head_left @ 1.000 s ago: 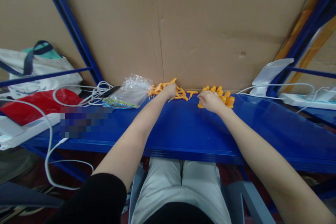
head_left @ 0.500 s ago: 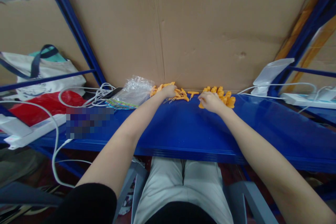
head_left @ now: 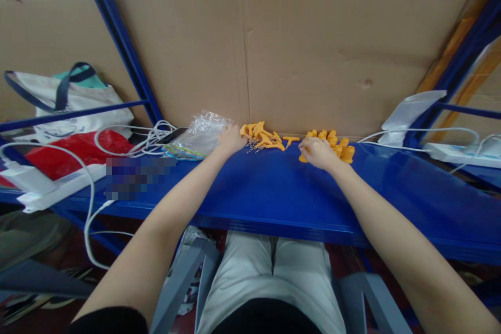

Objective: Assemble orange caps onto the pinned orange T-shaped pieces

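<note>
My left hand (head_left: pixel 231 139) lies between the clear plastic bags (head_left: pixel 198 135) and a pile of orange-handled corkscrews (head_left: pixel 264 136) with thin spiral metal shafts. Its fingers overlap the edge of the bags, and their grip is hidden. Slightly apart, to the right of the pile, lies one orange T-shaped corkscrew (head_left: pixel 290 139). My right hand (head_left: pixel 318 153) rests at the left front of a group of upright orange plastic pieces (head_left: pixel 343 150). Its fingers are curled together, and a bit of orange shows beneath them; what they hold, if anything, cannot be made out.
The blue shelf top (head_left: pixel 270 188) ends against a tall cardboard sheet (head_left: pixel 313 47). White cables (head_left: pixel 151 138), a red bag (head_left: pixel 78 154) and a white power strip (head_left: pixel 64 188) crowd the left. Another power strip (head_left: pixel 462 151) is at the right, beyond a translucent plastic piece (head_left: pixel 410 109).
My left hand has moved left off the corkscrew pile to the edge of the plastic bags, uncovering more of the pile. My right hand stays by the upright orange pieces. The view has shifted slightly.
</note>
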{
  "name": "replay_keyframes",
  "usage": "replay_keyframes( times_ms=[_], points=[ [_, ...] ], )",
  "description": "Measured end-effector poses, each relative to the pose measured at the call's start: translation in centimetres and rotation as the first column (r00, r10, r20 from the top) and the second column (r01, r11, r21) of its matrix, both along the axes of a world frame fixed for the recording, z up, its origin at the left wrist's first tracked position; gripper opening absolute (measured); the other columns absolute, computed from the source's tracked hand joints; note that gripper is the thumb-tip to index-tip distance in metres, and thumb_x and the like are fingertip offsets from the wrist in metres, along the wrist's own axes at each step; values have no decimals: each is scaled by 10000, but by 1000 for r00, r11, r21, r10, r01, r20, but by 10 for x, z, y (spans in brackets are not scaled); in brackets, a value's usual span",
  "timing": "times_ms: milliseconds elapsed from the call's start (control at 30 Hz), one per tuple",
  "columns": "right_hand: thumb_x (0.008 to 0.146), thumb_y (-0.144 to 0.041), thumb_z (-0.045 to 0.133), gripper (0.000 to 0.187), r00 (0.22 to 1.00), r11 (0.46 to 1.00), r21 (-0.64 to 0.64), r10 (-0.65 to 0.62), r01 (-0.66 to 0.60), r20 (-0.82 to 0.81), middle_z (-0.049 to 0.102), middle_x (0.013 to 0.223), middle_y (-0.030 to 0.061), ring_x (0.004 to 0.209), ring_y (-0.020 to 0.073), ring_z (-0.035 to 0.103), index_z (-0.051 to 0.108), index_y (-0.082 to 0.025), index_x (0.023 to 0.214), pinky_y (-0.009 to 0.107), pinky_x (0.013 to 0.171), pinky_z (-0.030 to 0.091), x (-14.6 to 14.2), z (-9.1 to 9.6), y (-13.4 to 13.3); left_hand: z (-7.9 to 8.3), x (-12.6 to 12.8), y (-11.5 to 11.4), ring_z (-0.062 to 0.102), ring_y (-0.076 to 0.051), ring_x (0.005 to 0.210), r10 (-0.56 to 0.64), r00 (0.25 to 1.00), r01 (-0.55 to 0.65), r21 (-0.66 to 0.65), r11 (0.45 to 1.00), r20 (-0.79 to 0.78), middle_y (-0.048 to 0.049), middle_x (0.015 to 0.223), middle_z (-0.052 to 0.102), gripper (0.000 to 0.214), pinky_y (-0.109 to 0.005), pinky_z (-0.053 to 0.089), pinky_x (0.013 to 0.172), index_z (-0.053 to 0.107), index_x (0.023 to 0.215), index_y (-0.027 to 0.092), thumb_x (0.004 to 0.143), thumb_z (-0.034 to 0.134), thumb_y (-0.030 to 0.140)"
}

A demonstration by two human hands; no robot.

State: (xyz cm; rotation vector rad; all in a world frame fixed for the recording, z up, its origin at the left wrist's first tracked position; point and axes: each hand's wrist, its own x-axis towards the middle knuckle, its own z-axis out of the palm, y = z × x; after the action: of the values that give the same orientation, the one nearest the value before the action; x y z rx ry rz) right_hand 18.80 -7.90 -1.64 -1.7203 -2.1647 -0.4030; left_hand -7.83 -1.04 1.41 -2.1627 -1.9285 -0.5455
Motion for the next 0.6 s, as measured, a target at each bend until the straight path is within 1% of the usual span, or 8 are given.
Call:
replay_keyframes(
  times_ms=[67,100,167,233,333,467,533,600],
  points=[
    [912,-146,445,311,1000,1000,7,7,-7,-4,714,1161,111,1147,292,616,726,-196,1037,435,939,466,1,-1,1,-3,-21,-4,328,-410,1440,60,998,-60,-19,998,-20,-201,1577,354,612,-607,390,1078,463,1462,150,943,365,461],
    [912,-150,441,311,1000,1000,15,10,-10,-9,715,1156,114,1143,294,616,724,-194,1033,438,934,467,2,-1,1,-5,-32,-6,253,-417,1476,89,996,-90,-36,995,-29,-189,1619,273,647,-629,359,1095,427,1490,155,949,332,497],
    [916,-163,430,315,1000,999,42,20,-19,-24,713,1156,119,1134,294,618,721,-190,1032,441,928,469,3,-2,2,-10,-54,-9,141,-418,1512,152,988,-154,-91,984,-32,-152,1666,144,713,-653,308,1120,354,1537,178,945,283,569],
    [919,-176,419,323,998,996,76,40,-37,-38,710,1161,118,1128,290,620,720,-190,1036,443,931,469,4,-2,3,-14,-75,-11,83,-411,1525,214,976,-216,-158,963,-34,-112,1682,63,751,-661,286,1130,293,1567,206,928,284,600],
    [913,-174,413,332,997,992,109,68,-63,-40,710,1162,106,1122,282,623,722,-198,1032,442,931,471,4,-2,4,-20,-102,-17,47,-411,1529,288,957,-285,-230,931,-20,-75,1686,12,779,-693,261,1124,258,1579,242,904,297,629],
    [919,-177,407,329,998,992,112,61,-57,-30,710,1158,112,1106,273,630,719,-185,1024,425,926,471,5,-2,3,-28,-127,-24,46,-448,1519,344,939,-328,-266,906,14,-92,1683,40,790,-760,262,1072,262,1577,263,885,313,640],
    [923,-184,410,322,998,993,110,48,-45,-28,709,1159,118,1106,272,631,716,-175,1024,416,926,471,5,-2,3,-32,-135,-24,42,-450,1518,353,936,-335,-274,901,15,-104,1682,39,797,-753,279,1068,262,1577,247,888,298,645],
    [927,-190,409,321,999,993,109,40,-36,-31,706,1168,119,1114,275,628,714,-175,1027,414,924,470,5,-2,3,-36,-142,-21,31,-432,1524,358,934,-343,-278,897,2,-113,1682,10,799,-715,270,1102,259,1578,204,904,260,633]
  ],
)
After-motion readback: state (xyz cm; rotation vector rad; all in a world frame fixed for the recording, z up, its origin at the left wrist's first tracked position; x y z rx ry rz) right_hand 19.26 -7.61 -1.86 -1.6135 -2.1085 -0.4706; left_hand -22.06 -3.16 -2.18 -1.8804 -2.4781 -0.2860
